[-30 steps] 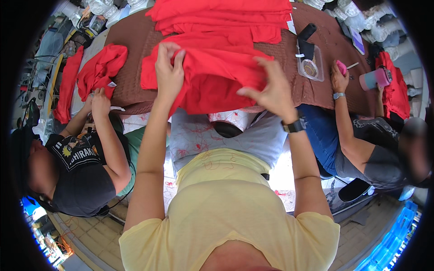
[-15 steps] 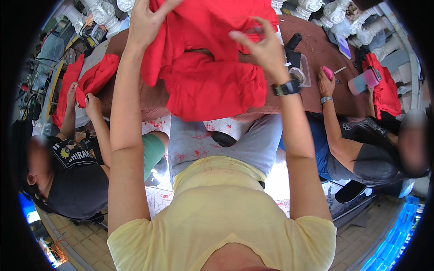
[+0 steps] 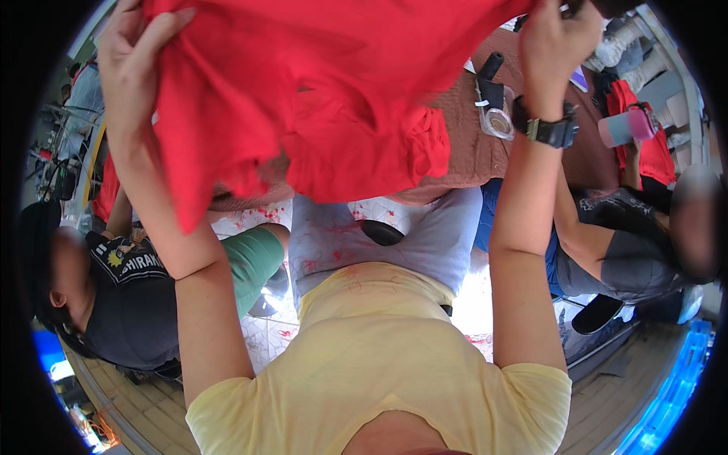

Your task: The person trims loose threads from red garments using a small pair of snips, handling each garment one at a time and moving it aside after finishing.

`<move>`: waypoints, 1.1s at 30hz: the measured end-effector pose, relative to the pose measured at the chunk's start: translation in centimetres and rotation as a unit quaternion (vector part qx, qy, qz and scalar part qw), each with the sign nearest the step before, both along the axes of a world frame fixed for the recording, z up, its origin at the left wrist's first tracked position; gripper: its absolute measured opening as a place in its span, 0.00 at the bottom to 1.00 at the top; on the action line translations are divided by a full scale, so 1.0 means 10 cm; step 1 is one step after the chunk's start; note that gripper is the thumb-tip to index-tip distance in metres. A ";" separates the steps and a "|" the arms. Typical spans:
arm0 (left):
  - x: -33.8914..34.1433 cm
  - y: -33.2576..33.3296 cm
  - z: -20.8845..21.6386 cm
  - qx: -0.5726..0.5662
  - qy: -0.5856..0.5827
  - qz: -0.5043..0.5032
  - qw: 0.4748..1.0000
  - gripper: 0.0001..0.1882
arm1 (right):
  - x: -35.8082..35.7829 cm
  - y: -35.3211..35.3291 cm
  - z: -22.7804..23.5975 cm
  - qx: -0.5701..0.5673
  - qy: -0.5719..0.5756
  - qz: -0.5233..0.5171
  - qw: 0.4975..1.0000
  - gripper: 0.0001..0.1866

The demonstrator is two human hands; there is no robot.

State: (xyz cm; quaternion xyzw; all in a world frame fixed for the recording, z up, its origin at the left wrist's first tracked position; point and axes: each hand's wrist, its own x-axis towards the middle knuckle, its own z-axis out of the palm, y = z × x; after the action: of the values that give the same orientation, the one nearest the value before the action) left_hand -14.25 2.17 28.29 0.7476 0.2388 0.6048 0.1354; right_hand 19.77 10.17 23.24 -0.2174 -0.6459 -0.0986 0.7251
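A red garment [image 3: 334, 45] is stretched wide in front of me, raised above the table, its upper edge cut off by the picture. My left hand [image 3: 136, 64] is closed on its left side, the thumb lying against the cloth. At the opposite side, my right hand [image 3: 557, 42] pinches its upper right corner; a dark watch sits on that wrist. The left part of the cloth hangs down past my left forearm. Beneath it, more red cloth [image 3: 356, 159] lies bunched at the table's near edge, partly covered by the raised piece.
The brown covered table [image 3: 474, 155] holds a clear container [image 3: 498, 121] and a black cylinder [image 3: 491, 67] right of the cloth. A person [image 3: 125, 303] sits close on my left, another [image 3: 607, 250] on my right beside a pink-and-teal cup [image 3: 626, 129]. Red scraps litter the floor.
My hands have moved apart, left hand leftward and right hand up and rightward. The right hand, open before, now grips the garment, which is spread wider. The neighbour's hand on the right is now hidden.
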 end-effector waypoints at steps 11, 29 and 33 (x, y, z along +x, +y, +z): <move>-0.06 1.35 -0.99 -0.135 0.222 0.084 0.962 0.32 | 0.57 0.86 -1.02 -0.346 -0.113 -0.144 0.920 0.20; 1.30 -0.12 -2.66 -0.379 0.143 -0.198 0.893 0.31 | 0.11 -1.47 -2.25 -0.658 0.027 -0.033 0.752 0.19; 1.32 0.03 -2.40 -0.438 0.042 -0.207 0.874 0.34 | 0.03 -1.28 -2.32 -0.598 0.130 -0.010 0.791 0.17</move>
State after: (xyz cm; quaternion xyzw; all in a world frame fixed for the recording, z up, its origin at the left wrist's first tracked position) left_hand -1.01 2.51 4.29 0.6688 0.3242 0.3640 0.5614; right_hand 20.03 -2.60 0.03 -0.6244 -0.4734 0.3293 0.5268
